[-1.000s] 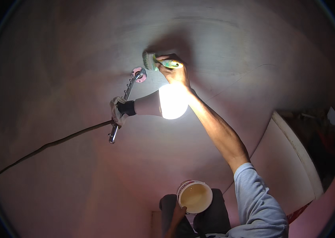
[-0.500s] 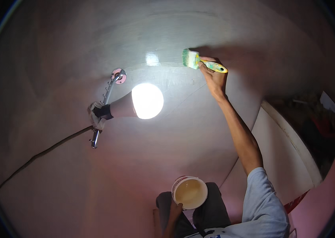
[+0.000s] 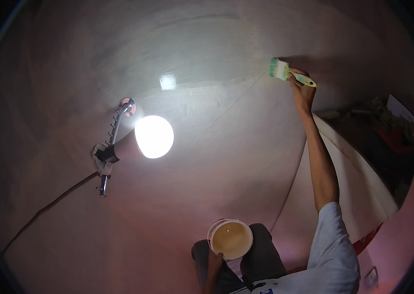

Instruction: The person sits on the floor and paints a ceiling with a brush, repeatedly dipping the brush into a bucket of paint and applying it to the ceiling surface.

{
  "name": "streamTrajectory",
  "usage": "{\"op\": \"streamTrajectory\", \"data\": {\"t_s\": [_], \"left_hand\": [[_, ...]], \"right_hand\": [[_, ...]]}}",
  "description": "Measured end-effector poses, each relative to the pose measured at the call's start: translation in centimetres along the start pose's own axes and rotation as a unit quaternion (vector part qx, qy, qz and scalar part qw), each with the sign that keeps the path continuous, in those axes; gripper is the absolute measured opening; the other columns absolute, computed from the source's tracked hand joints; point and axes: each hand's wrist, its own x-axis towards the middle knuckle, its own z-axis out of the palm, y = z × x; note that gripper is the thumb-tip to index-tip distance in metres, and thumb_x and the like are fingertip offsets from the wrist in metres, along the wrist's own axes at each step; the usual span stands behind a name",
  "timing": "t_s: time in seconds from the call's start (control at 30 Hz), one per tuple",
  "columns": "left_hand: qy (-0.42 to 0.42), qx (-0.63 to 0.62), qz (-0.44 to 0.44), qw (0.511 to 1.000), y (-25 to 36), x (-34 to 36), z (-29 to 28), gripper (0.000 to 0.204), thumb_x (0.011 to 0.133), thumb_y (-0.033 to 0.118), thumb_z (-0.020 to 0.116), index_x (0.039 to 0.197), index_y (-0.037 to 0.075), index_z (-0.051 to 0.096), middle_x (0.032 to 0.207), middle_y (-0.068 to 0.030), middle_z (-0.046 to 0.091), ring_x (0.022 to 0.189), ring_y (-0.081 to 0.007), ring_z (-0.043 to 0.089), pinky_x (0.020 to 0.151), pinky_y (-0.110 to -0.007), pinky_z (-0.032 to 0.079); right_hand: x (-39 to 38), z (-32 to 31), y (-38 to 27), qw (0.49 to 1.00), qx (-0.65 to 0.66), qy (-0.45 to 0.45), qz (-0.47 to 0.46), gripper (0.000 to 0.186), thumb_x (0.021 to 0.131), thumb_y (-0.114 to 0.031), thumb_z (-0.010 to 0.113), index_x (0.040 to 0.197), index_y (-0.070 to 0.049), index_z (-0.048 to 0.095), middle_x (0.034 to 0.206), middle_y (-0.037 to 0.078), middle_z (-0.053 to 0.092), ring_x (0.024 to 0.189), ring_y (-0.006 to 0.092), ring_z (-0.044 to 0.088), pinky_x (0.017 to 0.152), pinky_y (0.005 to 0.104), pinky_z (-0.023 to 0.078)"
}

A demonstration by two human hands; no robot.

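A white bucket [image 3: 251,243] at the person's knees contains pale tan liquid [image 3: 232,239]. The left grip [image 3: 216,258] clasps its near rim. The right grip [image 3: 304,94] grasps the yellow handle of a brush [image 3: 281,69], raised at upper right beside the wall [image 3: 226,127], green-tipped bristles leftward; whether they touch is unclear. Well left, a lit bulb [image 3: 154,137] is fixed to a metal rail [image 3: 115,128].

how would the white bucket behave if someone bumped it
The white bucket would probably slosh, as it holds tan liquid and has no lid on. That liquid likely makes it heavier than an empty one. It may tip less easily while the left hand grips its edge.
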Motion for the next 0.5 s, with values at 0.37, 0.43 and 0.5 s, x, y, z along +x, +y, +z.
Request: {"op": "streamTrajectory", "data": {"t_s": [0.37,0.43,0.5], "left_hand": [[-0.044,0.03,-0.044,0.998,-0.8,0.7,-0.5,0.063,0.076,0.0,0.05,0.138,-0.006,0.042,0.133,-0.0188,0.054,0.125,-0.0291,0.053,0.107,-0.036,0.039],[-0.042,0.027,-0.019,0.999,0.3,0.6,-0.3,0.062,0.076,0.0,0.05,0.138,-0.006,0.043,0.132,-0.018,0.055,0.123,-0.0291,0.054,0.106,-0.036,0.04],[-0.047,0.043,0.012,0.998,0.0,0.5,-0.7,0.061,0.077,-0.002,0.048,0.137,-0.006,0.043,0.132,-0.0176,0.055,0.122,-0.0281,0.055,0.105,-0.035,0.041]], "right_hand": [[-5.7,6.3,-1.9,0.95,-0.245,0.048,-0.186,0.022,0.081,-0.007,0.072,0.099,-0.019,0.072,0.095,0.005,0.063,0.078,0.0245,0.068,0.064,0.0342,0.056],[-7.5,8.9,-3.6,0.967,-0.162,0.009,-0.195,0.025,0.079,-0.001,0.073,0.101,-0.013,0.07,0.098,0.004,0.066,0.084,0.0233,0.068,0.069,0.033,0.057],[-9.0,10.4,-5.4,0.978,-0.095,-0.04,-0.182,0.026,0.08,0.001,0.073,0.103,-0.011,0.07,0.097,0.006,0.067,0.085,0.0222,0.067,0.07,0.0313,0.056]]}}
